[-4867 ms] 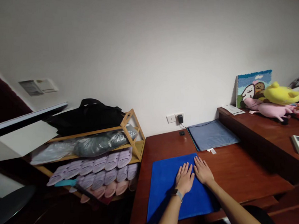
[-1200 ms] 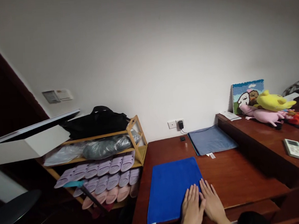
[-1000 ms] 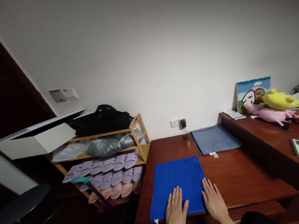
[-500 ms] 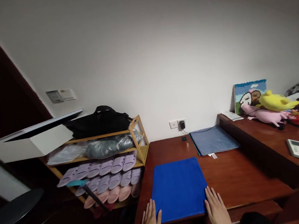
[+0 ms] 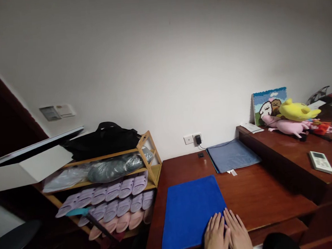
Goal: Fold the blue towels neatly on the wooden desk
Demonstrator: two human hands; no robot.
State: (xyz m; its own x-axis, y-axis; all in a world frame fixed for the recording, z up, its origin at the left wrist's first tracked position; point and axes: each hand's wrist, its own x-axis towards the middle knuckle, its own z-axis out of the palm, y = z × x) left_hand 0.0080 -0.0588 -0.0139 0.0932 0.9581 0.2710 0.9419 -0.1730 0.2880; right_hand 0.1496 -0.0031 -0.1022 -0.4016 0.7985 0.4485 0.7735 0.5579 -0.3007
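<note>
A blue cloth [image 5: 192, 213], roughly square, lies spread flat on the brown wooden desk [image 5: 262, 197]. My left hand [image 5: 217, 234] rests flat on its near right part, fingers stretched forward. Right beside it, touching, my right hand [image 5: 236, 229] lies flat along the cloth's right edge, partly on the bare wood. Neither hand grips anything. A small white tag shows at the cloth's near left corner. Further back lies a stack of folded grey-blue cloths [image 5: 232, 156] with a white label [image 5: 232, 172] poking out.
Left of the desk stands a wooden rack [image 5: 150, 159] with several slippers [image 5: 110, 191] and a black bag [image 5: 101, 140]. On the raised shelf at right are plush toys [image 5: 296, 111], a picture [image 5: 269, 106] and a remote control [image 5: 321, 162]. A black plug [image 5: 198, 139] sits in the wall socket.
My left hand has moved from the cloth's left edge across to its right side, next to my right hand. The cloth's near left corner now shows a tag. The view has shifted slightly.
</note>
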